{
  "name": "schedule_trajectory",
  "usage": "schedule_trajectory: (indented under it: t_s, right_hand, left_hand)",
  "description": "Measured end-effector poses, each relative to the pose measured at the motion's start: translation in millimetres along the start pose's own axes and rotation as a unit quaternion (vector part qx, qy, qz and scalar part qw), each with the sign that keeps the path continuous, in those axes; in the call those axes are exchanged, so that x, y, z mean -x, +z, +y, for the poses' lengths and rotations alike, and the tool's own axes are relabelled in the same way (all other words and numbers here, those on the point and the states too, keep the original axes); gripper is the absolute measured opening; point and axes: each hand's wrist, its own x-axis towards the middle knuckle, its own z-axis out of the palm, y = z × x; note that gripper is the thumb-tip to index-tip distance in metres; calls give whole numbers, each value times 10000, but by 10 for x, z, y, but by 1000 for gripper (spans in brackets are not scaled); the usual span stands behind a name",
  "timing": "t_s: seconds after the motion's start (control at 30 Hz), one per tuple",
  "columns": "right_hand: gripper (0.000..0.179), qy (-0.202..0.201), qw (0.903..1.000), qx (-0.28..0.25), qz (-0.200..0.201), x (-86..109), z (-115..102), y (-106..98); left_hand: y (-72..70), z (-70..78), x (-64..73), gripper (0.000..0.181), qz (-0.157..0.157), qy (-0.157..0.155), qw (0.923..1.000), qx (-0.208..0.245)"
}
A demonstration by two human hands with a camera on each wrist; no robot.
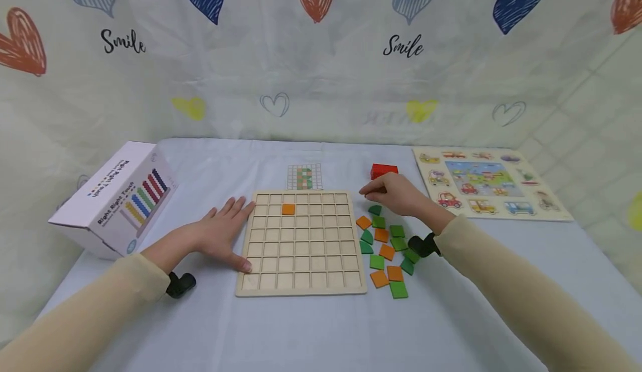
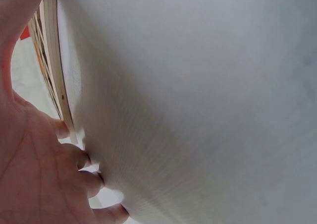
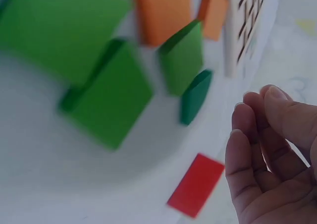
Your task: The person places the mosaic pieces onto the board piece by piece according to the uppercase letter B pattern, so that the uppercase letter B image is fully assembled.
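Note:
My left hand (image 1: 223,231) lies with fingers spread along the left edge of the wooden grid board (image 1: 301,295). Its thumb rests on the board's near left corner. One orange square tile (image 1: 288,209) sits in a cell of the upper row. Off the board's far right corner, my right hand (image 1: 393,193) hovers with curled fingers, the thumb meeting the fingertips; no piece shows between them in the right wrist view. Below that hand lie loose green square tiles (image 1: 398,289), orange squares (image 1: 394,273) and dark green rounded pieces (image 1: 374,209).
A small card (image 1: 304,177) with a coloured grid pattern lies behind the board. Behind my right hand is a red block (image 1: 384,169). A vehicle picture puzzle (image 1: 541,199) lies far right, and a white printed box (image 1: 107,193) stands at left. Fabric with hearts hangs behind.

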Motion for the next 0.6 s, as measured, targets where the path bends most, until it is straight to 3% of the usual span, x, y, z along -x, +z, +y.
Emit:
schedule_trajectory:
  t_s: [0.17,0.6]
  right_hand:
    - [25,194,9997,-81,-123,136,162,-4]
    - [23,126,9987,-111,-486,337,313,89]
  left_hand:
    - [8,-20,1,143,-12,-40,10000,-31]
    - [4,-11,5,141,-48,1,10000,-24]
